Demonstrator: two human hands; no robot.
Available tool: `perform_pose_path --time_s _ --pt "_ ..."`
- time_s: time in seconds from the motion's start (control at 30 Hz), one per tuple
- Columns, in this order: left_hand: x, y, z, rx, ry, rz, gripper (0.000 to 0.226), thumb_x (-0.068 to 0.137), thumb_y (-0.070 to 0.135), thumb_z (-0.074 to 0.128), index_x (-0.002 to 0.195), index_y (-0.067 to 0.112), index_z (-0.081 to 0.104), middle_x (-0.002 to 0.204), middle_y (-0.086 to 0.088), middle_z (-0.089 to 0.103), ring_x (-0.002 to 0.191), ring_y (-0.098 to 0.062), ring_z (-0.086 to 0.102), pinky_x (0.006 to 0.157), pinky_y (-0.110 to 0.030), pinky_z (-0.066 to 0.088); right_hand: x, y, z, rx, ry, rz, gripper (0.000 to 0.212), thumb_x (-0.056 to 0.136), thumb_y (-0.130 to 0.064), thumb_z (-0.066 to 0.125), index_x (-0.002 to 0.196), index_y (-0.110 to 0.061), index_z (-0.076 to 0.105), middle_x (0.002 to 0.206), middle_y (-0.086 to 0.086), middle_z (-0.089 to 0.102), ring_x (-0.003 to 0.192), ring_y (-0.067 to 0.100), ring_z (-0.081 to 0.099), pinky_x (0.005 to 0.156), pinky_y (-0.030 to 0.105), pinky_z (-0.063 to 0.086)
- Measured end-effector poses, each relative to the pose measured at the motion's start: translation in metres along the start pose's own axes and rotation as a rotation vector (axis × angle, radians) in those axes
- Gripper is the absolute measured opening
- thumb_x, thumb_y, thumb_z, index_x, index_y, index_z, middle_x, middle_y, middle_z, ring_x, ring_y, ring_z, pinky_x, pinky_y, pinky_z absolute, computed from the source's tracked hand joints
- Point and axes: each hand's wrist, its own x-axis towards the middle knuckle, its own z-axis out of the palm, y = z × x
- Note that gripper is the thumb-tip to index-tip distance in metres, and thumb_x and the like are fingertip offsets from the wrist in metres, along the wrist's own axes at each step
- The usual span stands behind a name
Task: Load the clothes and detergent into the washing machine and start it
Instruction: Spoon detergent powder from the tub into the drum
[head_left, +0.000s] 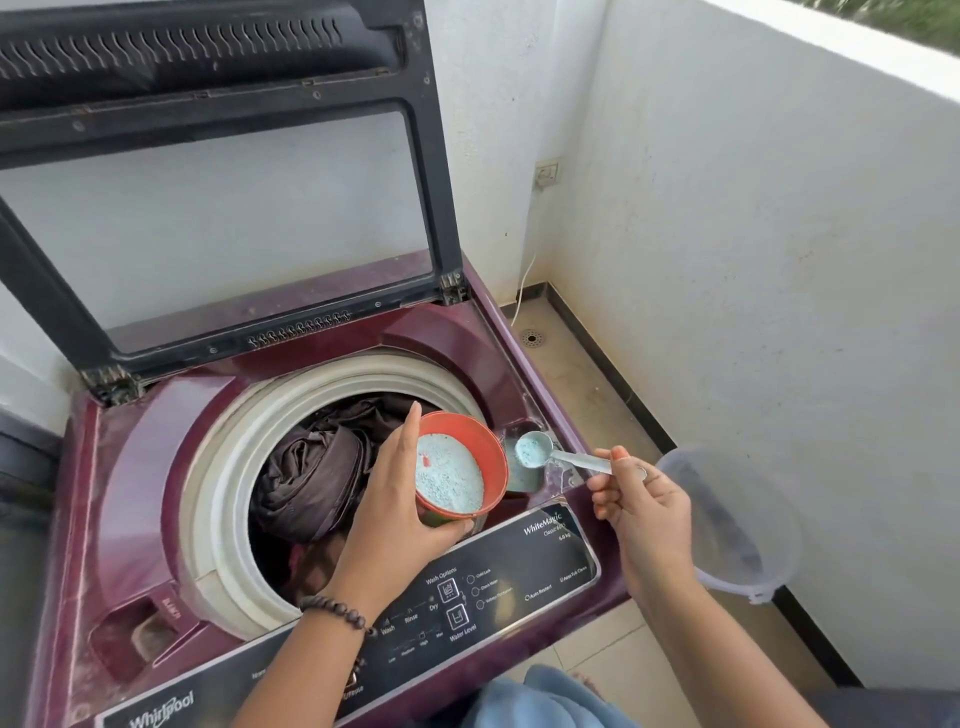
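Holding a round orange plastic tub (493, 447) of pale blue detergent powder (449, 480) tilted over the drum, the left hand (400, 499) had its fingers curled round the tub's wall, the thumb at the lower rim. The right hand (641, 499) pinched the handle of a small translucent blue measuring scoop (535, 449) between thumb and fingers; its bowl, carrying some powder, hung above the detergent compartment (524, 475) at the right edge of the maroon top-loading washing machine (130, 467). Dark brown crumpled clothes (311, 473) lay inside the white-rimmed drum. The black-framed glass lid (218, 228) stood upright. A clear plastic lid (727, 519) hung by the right wrist.
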Motion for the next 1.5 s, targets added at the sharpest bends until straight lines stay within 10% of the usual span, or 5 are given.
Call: perform_pose_path --time_s 0.33,0.53,0.83,1.03,1.5 --pt "0.004 -0.009 -0.002 0.013 0.001 -0.008 0.129 0.066 0.027 0.089 0.153 0.038 -0.006 0.153 0.006 0.026 0.138 0.000 0.024 0.109 -0.015 0.021 -0.003 0.018 0.002 -0.804 -0.137 -0.626 0.020 0.092 -0.032 0.058 0.100 -0.023 0.075 0.077 -0.023 0.067 0.071 -0.001 0.063 0.067 0.016 0.053" --pt "0.004 -0.010 -0.001 0.021 0.008 0.008 0.127 0.066 0.031 0.088 0.154 0.034 -0.004 0.152 0.004 0.027 0.136 0.000 0.025 0.108 -0.012 0.020 0.003 0.025 -0.003 -1.087 -0.283 -1.031 0.032 0.096 -0.031 0.049 0.101 -0.012 0.075 0.073 -0.003 0.062 0.064 0.014 0.057 0.058 0.026 0.052" --pt "0.003 -0.007 -0.005 0.002 -0.017 0.018 0.128 0.067 0.035 0.087 0.151 0.040 -0.008 0.153 0.007 0.026 0.133 0.007 0.022 0.105 -0.005 0.017 -0.013 -0.015 0.011 -0.725 -0.272 -0.810 0.020 0.095 -0.030 0.058 0.106 -0.023 0.073 0.078 -0.012 0.068 0.071 0.006 0.063 0.061 0.015 0.049" --pt "0.002 0.002 -0.013 0.000 -0.087 0.110 0.127 0.068 0.042 0.085 0.143 0.055 -0.016 0.139 0.039 0.015 0.123 0.030 0.015 0.095 0.002 0.023 -0.013 -0.018 0.031 -0.929 -0.543 -1.032 0.031 0.098 -0.033 0.049 0.106 -0.015 0.073 0.083 -0.009 0.064 0.074 0.000 0.054 0.069 0.008 0.044" --pt "0.005 0.005 -0.029 0.097 -0.006 0.147 0.128 0.070 0.033 0.086 0.145 0.053 -0.016 0.153 0.016 0.020 0.133 0.007 0.026 0.102 -0.012 0.029 -0.021 -0.016 0.032 -0.923 -0.571 -0.883 0.034 0.098 -0.041 0.045 0.103 -0.021 0.072 0.078 -0.011 0.063 0.072 0.004 0.060 0.066 0.014 0.048"
